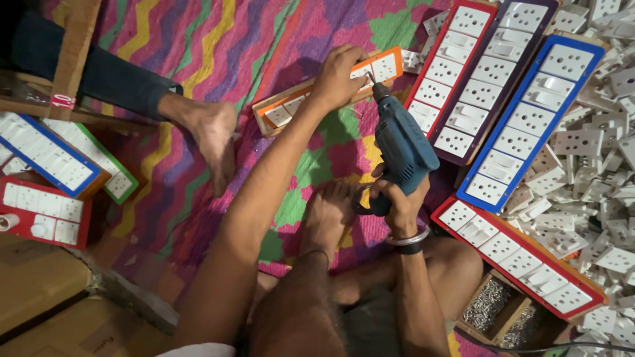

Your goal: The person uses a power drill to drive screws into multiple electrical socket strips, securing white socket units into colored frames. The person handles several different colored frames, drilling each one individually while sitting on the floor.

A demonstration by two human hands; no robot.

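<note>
Orange-framed socket board (pixel 311 99) pinned flat by left hand (pixel 337 76); right hand (pixel 397 198) clasps blue drill (pixel 403 149), bit probably on screw; keep upright, press gently

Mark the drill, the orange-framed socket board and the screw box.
drill (pixel 403 147), head view, blue body.
orange-framed socket board (pixel 385 67), head view, white socket at its right end.
screw box (pixel 508 318), head view, wooden divider.

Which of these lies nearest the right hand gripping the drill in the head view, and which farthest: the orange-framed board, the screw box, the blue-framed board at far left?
From the right hand:
1. Screw box, lower right.
2. Orange-framed board, ahead, under the left hand.
3. Blue-framed board, far left.
</note>
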